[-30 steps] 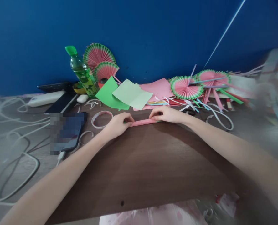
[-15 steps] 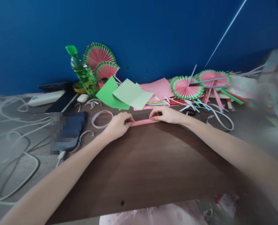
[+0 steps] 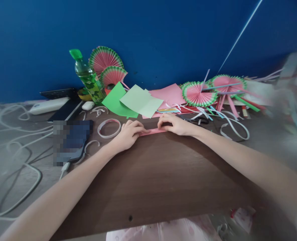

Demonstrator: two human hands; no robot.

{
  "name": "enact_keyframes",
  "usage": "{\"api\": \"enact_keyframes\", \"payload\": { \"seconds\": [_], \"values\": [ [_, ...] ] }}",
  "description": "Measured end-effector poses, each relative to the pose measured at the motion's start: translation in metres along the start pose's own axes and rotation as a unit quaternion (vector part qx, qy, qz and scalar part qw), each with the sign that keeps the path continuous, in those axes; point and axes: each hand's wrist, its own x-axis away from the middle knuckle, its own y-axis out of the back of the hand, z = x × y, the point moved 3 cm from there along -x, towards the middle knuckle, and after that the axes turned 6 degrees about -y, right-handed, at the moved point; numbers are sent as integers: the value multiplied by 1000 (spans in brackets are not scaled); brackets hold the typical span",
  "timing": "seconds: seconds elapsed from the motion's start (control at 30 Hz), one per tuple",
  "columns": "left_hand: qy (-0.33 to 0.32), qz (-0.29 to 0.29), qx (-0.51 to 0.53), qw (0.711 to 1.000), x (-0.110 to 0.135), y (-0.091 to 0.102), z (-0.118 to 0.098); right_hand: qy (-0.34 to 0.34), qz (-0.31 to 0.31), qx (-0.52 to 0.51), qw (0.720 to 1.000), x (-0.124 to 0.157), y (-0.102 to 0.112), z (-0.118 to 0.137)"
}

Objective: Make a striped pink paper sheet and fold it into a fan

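A narrow folded strip of pink paper [image 3: 154, 131] lies flat on the brown tabletop [image 3: 138, 174], between both hands. At its left end, my left hand [image 3: 130, 134] is closed, with its fingers bent together and pressing the strip to the table. My right hand [image 3: 176, 124] holds the other end in a pinch of thumb and fingers. Part of each end is hidden under the fingertips. Just behind the hands lie a pale green sheet [image 3: 141, 100], a brighter green sheet [image 3: 114, 98] and a pink sheet [image 3: 172, 93].
Left of my hand is a roll of tape [image 3: 109, 128], then a phone [image 3: 74, 140] with cables. A green bottle [image 3: 88, 78] stands near pleated paper fans [image 3: 105, 60]. More pink-green fans [image 3: 200, 94] lie right, with scissors [image 3: 200, 121] and paper strips by them.
My left fingers have slid a little to the right and flattened over the strip. My right hand has shifted slightly left along it.
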Motion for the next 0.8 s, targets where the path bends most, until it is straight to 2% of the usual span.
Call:
{"api": "enact_keyframes", "payload": {
  "seconds": [0.2,0.43,0.6,0.8],
  "values": [
    [-56,-1,-72,996,3,-2,-6,20,0,18,1000,2,2,3],
    [-66,-65,-103,990,2,-5,-3,30,12,64,997,3,4,9],
    [-25,-75,-16,997,-1,2,0,20,-1,47,999,2,6,9],
    [53,-11,103,993,-2,10,1,-48,6,-19,999,2,10,10]
  ]
}}
